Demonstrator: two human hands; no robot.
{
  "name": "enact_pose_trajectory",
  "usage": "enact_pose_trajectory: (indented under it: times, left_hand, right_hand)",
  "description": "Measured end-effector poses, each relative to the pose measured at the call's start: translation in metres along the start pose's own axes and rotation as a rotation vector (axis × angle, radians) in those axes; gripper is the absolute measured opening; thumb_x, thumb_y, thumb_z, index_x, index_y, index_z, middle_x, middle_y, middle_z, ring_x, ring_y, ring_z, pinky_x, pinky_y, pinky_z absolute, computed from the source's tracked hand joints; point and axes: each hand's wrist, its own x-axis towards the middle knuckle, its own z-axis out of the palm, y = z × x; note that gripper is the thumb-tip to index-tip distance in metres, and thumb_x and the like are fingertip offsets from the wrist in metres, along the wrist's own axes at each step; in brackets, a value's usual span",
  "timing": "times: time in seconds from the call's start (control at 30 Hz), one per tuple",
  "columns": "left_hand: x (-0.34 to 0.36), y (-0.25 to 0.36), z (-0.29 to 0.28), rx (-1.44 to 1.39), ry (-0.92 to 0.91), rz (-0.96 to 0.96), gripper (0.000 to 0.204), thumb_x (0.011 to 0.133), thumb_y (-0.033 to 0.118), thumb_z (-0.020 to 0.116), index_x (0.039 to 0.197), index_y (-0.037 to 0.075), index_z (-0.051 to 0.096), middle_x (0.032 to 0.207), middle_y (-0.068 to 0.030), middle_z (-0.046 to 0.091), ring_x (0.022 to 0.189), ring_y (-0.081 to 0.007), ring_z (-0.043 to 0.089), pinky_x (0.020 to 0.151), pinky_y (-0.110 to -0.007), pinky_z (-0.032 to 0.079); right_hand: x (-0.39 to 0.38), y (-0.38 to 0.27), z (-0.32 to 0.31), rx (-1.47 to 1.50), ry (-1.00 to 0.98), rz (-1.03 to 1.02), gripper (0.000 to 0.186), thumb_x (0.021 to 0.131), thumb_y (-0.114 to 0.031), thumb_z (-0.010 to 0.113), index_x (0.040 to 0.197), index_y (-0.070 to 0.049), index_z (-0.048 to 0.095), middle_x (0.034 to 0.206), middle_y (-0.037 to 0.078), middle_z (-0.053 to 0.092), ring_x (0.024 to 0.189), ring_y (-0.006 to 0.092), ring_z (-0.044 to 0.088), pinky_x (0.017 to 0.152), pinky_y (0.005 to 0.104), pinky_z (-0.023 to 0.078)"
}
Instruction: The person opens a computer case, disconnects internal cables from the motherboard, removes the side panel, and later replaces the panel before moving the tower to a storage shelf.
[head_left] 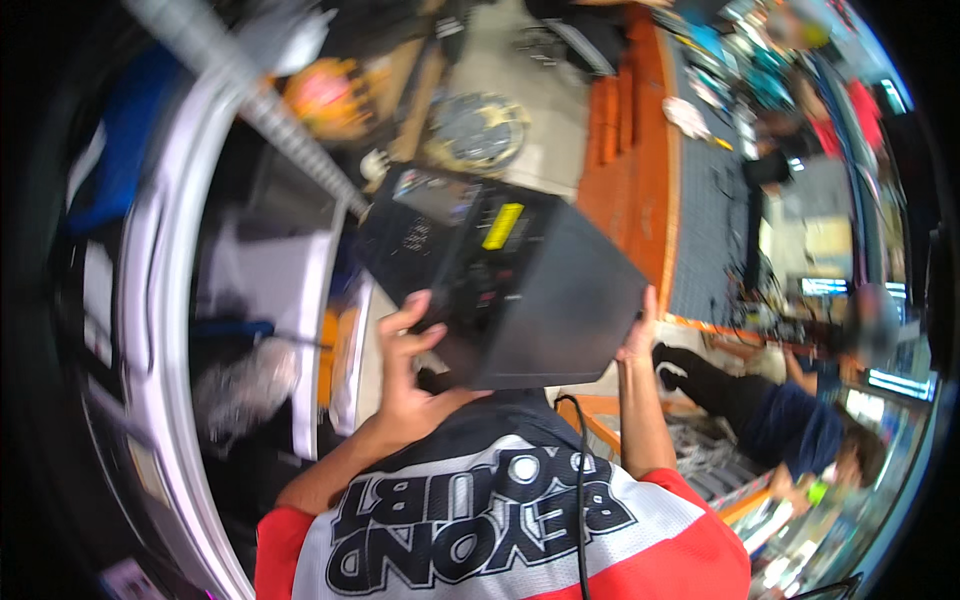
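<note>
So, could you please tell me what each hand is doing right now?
Left hand: holding the black box.
Right hand: holding its right end.

You stand in what appears to be a busy workshop: a long wooden desk [655, 150] with a dark grey mat [703, 215] runs to your right, strewn with small gear (much of it blurred). Lit screens [823, 287] glow beyond, a person in dark clothes [800, 425] is close by, and white-framed shelving [172, 230] lines your left.

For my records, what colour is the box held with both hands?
The box is black to dark grey (head view).
</note>
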Motion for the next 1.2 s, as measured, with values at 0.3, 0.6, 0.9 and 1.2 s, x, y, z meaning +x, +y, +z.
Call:
enact_pose_trajectory:
  times: [0.3,0.6,0.9,1.2]
  left_hand:
    - [0.16,-0.007,0.182,-0.249,-0.185,0.09,0.081,0.083,0.035,0.098,0.142,0.007,0.049,0.157,-0.018,0.041,0.16,-0.0404,0.036,0.129,-0.053,0.034]
    - [0.331,-0.05,0.39,-0.616,-0.607,-0.215,0.066,0.096,0.042,0.089,0.136,0.01,0.048,0.124,-0.0032,0.062,0.112,-0.0121,0.057,0.096,-0.034,0.048]
    - [0.426,-0.09,0.569,-0.824,-1.003,-0.404,0.047,0.102,0.033,0.083,0.127,0.011,0.051,0.124,-0.0023,0.057,0.112,-0.0133,0.055,0.105,-0.037,0.047]
    - [0.51,-0.12,0.613,-0.334,-1.364,-0.112,0.092,0.081,0.014,0.098,0.155,0.004,0.044,0.146,-0.0135,0.057,0.131,-0.0265,0.061,0.108,-0.044,0.053]
  right_hand:
    - [-0.016,-0.161,-0.119,0.055,0.168,-0.227,0.071,0.104,-0.053,0.066,0.154,-0.005,0.055,0.138,0.013,0.068,0.125,0.0239,0.068,0.106,0.0406,0.057]
    - [-0.051,-0.289,-0.139,-0.026,0.715,-0.383,0.076,0.101,-0.058,0.069,0.149,0.0,0.059,0.134,0.015,0.071,0.121,0.0222,0.069,0.103,0.0382,0.056]
    - [-0.015,-0.322,-0.189,-0.082,0.997,-0.421,0.101,0.102,-0.065,0.065,0.176,-0.016,0.015,0.172,0.017,0.037,0.154,0.0339,0.044,0.117,0.0579,0.046]
    - [0.0,-0.289,-0.211,-0.036,1.087,-0.423,0.095,0.107,-0.083,0.031,0.176,-0.018,0.023,0.175,0.017,0.035,0.16,0.0375,0.036,0.128,0.0616,0.029]
